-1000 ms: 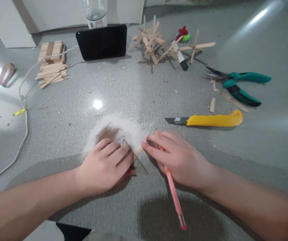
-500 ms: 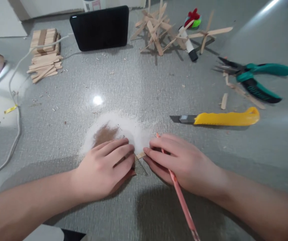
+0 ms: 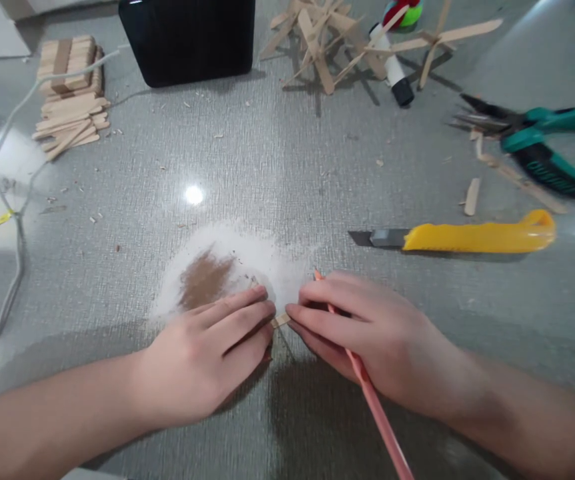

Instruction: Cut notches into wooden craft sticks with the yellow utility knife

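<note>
Low over the table, my left hand (image 3: 212,357) is closed, palm down, with its fingertips on one end of a small wooden craft stick (image 3: 281,321). Only a short length of the stick shows between my hands. The thumb and forefinger of my right hand (image 3: 367,327) pinch its other end. A slim pink pen-like rod (image 3: 375,407) also runs through the right fingers, its tip poking out above the knuckles and its shaft slanting toward me. Beyond the left fingers lies a patch of white powder (image 3: 247,247) with a brown smear (image 3: 206,277) in it.
A yellow utility knife (image 3: 477,237), blade out, lies beyond my right hand, near teal-handled pliers (image 3: 532,137). Glued stick frames (image 3: 317,47) and a glue stick (image 3: 392,67) are at the back. A black screen (image 3: 192,40), craft stick stacks (image 3: 70,67) and a cable (image 3: 17,267) are leftward.
The view has tipped down and come closer, so the background items sit higher and wider apart. Both hands keep their grip on the craft stick, with little movement between them.
</note>
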{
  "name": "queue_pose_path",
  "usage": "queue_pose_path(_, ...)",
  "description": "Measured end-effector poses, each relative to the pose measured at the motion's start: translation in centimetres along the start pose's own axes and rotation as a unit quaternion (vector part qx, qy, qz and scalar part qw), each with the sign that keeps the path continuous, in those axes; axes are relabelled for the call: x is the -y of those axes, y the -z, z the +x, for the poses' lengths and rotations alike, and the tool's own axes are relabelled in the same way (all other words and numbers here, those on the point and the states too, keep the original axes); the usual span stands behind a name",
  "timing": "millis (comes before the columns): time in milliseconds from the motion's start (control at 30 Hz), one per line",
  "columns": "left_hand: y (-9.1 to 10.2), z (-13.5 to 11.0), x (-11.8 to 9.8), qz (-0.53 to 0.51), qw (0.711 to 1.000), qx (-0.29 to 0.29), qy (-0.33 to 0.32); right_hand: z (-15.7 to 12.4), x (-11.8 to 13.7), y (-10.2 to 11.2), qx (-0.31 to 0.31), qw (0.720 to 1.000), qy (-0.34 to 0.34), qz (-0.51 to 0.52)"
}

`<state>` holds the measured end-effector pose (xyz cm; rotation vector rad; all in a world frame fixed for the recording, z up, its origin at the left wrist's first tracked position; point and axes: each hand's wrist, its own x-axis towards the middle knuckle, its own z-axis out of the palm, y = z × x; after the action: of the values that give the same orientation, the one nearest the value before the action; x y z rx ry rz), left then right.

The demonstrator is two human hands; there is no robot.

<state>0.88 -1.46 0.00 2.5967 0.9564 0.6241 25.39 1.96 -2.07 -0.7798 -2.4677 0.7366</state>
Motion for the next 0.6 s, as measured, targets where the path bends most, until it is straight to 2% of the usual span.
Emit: queue_pose_path(600,0.26,0.07,0.12,-0.001,1.0,0.004,0.003,0.6,0.24,0.01,-0.022,1.0,-0.003,-0.008)
